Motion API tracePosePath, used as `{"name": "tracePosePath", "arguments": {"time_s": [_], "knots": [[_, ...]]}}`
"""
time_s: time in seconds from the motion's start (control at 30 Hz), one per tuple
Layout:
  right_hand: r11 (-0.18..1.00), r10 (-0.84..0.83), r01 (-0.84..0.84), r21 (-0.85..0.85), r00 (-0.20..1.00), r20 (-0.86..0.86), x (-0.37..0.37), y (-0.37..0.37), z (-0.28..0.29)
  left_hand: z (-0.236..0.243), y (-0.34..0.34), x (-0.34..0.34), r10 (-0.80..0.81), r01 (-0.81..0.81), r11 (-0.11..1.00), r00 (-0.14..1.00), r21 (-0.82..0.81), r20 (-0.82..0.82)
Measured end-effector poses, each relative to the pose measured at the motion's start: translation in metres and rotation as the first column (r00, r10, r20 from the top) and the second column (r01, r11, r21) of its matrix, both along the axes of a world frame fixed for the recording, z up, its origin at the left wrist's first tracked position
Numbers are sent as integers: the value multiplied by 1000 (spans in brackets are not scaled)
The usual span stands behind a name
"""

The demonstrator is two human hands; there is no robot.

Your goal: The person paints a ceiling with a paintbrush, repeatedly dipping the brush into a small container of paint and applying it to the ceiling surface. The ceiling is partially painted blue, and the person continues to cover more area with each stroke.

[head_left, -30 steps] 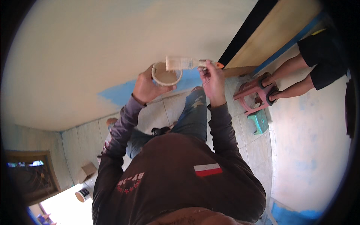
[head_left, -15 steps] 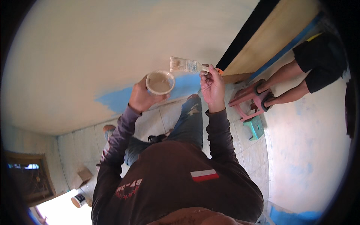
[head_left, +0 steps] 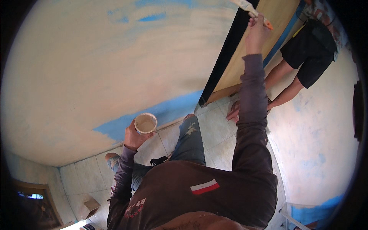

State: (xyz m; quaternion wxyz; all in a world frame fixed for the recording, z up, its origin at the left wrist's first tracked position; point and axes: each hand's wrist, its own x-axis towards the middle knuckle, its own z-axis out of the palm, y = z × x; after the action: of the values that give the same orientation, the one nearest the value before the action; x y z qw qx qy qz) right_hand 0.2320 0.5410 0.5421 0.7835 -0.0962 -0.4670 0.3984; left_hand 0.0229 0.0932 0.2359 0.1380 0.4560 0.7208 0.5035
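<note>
In my left hand (head_left: 133, 137) is a small round cup of pale paint (head_left: 145, 123), its mouth facing up and my fingers wrapped around its side. My right arm is stretched far up, and the right hand (head_left: 257, 32) grips a paintbrush (head_left: 247, 7). The brush's orange handle end sticks out beside my fingers, while its bristles are cut off by the top rim. The hand is near a dark door frame and the wall (head_left: 115, 69), which has a cream coat with blue showing in streaks. I cannot tell whether the bristles touch the wall.
Beside a wooden door (head_left: 245, 50) a person in black shorts (head_left: 308, 50) stands on a reddish stool (head_left: 233, 112), partly behind my arm. A blue band (head_left: 180, 103) runs low along the wall. A box (head_left: 90, 207) lies on the tiled floor at lower left.
My right hand has raised the paintbrush up and to the right, away from the cup. The left hand with the cup sits lower and further left in the view, which has shifted.
</note>
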Motion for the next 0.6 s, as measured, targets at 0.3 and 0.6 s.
{"name": "tracePosePath", "arguments": {"time_s": [0.3,0.6], "knots": [[549,-814,702,454,572,101,6,82,43,-9,-2,4,69,-64,996,994,-61,79],[474,-863,507,719,429,267,-48,37,39,-19,-2,5,82,-77,995,992,-61,95]]}}
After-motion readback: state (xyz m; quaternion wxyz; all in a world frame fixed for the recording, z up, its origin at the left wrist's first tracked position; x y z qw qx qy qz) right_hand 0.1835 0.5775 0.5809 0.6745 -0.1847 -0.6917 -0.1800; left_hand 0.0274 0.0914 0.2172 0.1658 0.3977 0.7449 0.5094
